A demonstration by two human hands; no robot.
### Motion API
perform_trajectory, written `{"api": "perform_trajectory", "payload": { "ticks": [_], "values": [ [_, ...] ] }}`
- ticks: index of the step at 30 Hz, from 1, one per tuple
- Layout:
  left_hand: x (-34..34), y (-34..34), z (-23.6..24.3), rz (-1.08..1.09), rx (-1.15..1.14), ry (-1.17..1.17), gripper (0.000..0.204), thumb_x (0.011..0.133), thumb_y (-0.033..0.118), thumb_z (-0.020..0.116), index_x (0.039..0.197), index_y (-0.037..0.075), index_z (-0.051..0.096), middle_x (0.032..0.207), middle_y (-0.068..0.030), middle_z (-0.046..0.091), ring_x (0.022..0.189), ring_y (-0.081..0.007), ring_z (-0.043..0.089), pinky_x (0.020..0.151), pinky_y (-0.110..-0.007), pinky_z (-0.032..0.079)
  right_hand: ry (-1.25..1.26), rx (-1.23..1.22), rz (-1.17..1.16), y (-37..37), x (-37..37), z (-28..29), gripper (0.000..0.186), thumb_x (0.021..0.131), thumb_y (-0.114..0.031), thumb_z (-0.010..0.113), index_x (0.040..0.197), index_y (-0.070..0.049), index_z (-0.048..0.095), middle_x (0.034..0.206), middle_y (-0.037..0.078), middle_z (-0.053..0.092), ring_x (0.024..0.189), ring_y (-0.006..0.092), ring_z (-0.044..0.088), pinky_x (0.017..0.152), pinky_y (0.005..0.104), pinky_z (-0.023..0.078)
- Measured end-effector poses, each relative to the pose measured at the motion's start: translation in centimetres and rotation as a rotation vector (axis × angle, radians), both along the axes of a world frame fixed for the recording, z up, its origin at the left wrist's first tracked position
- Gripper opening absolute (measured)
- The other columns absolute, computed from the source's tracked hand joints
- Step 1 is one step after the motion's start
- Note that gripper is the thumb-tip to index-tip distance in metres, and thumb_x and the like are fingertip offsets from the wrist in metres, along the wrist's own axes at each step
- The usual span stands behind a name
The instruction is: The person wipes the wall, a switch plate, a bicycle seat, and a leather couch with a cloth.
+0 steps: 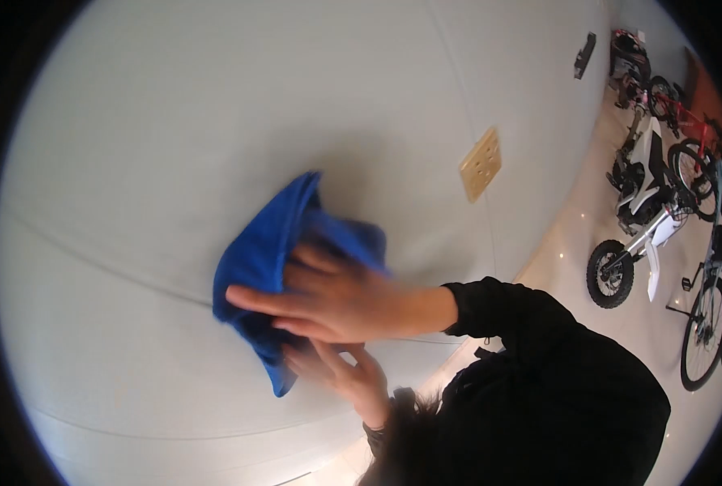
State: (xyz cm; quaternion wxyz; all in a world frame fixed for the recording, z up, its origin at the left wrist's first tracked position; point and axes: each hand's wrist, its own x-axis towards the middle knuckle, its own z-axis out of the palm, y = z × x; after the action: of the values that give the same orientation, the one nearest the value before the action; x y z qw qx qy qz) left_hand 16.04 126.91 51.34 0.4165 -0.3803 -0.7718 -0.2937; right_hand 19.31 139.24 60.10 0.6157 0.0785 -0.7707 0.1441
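A blue cloth [257, 247] lies bunched against a pale grey wall, one corner folded up and another hanging low. My right hand [336, 300] presses on it from above, thumb and fingers stretched across the fabric and slightly smeared by motion. Some of those fingertips are hidden in its folds. Below, my left hand [349, 377] has its fingers at the cloth's lower edge, close under the right hand. The left fingers are partly blurred and appear to grip the fabric there.
Right of the cloth, a beige socket plate [481, 164] is set in the wall [158, 105]. A small black fixture [585, 56] is mounted farther up. On the shiny floor at right stand a white-and-black dirt bike [643, 194], a bicycle [707, 324] and several other bikes.
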Motion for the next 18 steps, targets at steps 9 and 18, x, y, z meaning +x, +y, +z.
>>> {"api": "perform_trajectory", "payload": {
  "ticks": [9,18],
  "values": [
    [6.5,15.6,0.9,-0.269,-0.298,0.114,0.049,0.089,0.025,0.057,0.135,0.011,0.047,0.136,-0.0288,0.036,0.122,-0.0468,0.036,0.100,-0.056,0.026,-0.011,-0.203,-0.497,16.8,11.2,-2.3,0.077,0.075,-0.031,0.069,0.142,-0.012,0.036,0.105,0.015,0.057,0.105,0.0361,0.048,0.103,0.0538,0.026],
    [9.5,23.2,-6.6,-0.252,-0.376,0.124,0.048,0.083,0.027,0.062,0.128,0.012,0.054,0.113,-0.0194,0.055,0.104,-0.0397,0.051,0.090,-0.050,0.036,-0.128,-0.450,-0.323,21.2,15.5,-12.1,0.075,0.080,-0.019,0.065,0.141,0.002,0.028,0.095,0.021,0.052,0.092,0.0409,0.046,0.103,0.0577,0.025]
  ]
}}
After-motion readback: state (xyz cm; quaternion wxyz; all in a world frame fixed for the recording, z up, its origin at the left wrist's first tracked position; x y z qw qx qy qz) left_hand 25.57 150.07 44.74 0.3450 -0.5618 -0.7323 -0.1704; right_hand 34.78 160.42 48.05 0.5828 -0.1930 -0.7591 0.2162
